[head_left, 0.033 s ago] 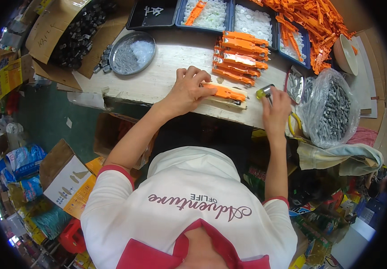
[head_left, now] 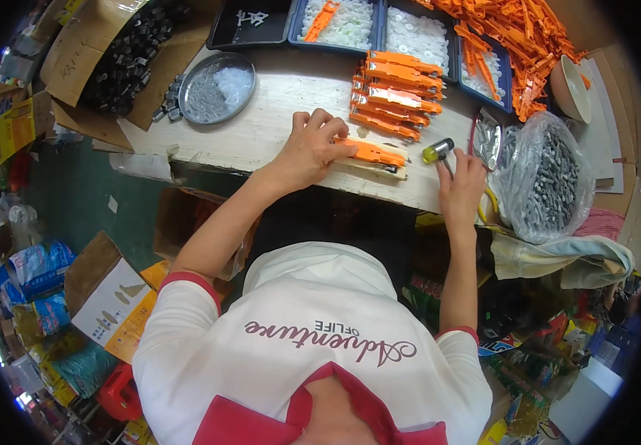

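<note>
On bench (head_left: 294, 85), orange pc. (head_left: 376, 153) rightward from L grip (head_left: 308, 153), end pinched; hammer (head_left: 438, 151) in closed R grip (head_left: 462, 188).

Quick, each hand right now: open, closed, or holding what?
Left hand: closed, holding an orange part by its end.
Right hand: closed, holding a hammer.

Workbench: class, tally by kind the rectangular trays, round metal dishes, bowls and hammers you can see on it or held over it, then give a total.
Rectangular trays: 4
Round metal dishes: 1
Bowls: 1
Hammers, held in the right hand: 1
Total: 7
</note>
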